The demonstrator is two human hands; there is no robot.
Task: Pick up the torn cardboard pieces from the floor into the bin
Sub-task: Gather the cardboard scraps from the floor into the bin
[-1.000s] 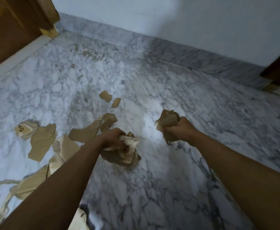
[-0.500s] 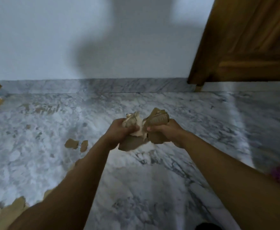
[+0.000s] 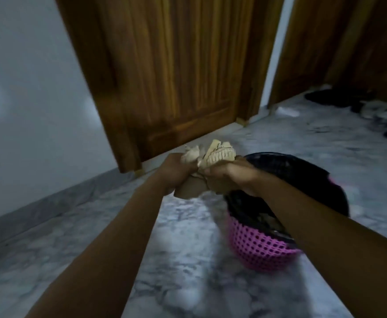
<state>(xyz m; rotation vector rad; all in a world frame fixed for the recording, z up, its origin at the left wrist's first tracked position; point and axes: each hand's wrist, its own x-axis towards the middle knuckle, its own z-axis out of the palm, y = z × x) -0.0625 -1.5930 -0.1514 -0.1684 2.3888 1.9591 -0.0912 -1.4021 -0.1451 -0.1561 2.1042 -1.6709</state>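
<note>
Head view: left hand (image 3: 176, 172) and right hand (image 3: 230, 176) clutch crumpled cardboard (image 3: 218, 154) beside the bin (image 3: 256, 246); carrying step, next probably shift right and drop.

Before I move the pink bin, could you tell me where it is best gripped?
Hook the black-lined rim of the pink bin from above, left of the right forearm: the round mesh body looks too wide for one hand, and the forearm crosses the rest.
</note>
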